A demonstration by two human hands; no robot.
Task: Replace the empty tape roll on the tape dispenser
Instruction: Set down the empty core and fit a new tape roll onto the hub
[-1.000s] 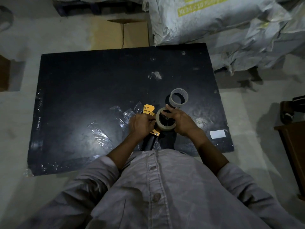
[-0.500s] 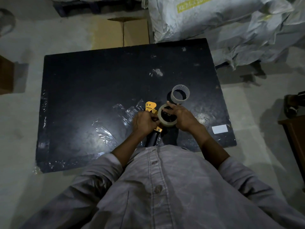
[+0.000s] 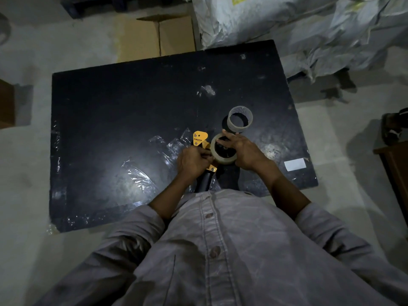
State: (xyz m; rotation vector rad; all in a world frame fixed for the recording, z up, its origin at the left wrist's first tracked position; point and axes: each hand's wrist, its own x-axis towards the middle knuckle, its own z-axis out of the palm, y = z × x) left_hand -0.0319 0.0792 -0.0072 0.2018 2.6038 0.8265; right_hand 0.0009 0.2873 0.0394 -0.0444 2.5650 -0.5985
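Little has moved: left hand point(image 3: 193, 161) still grips the dispenser point(image 3: 200, 139) near the tabletop's point(image 3: 132, 107) front edge; right hand point(image 3: 245, 151) holds the new roll point(image 3: 225, 160) on it. Behind stands the empty core point(image 3: 240, 129); threading likely remains.

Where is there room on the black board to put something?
The far left of the black board is bare, down to the crinkled plastic. So is the far right corner, beyond the empty ring. Crowded: around the left hand, right hand, tape dispenser and tape roll.
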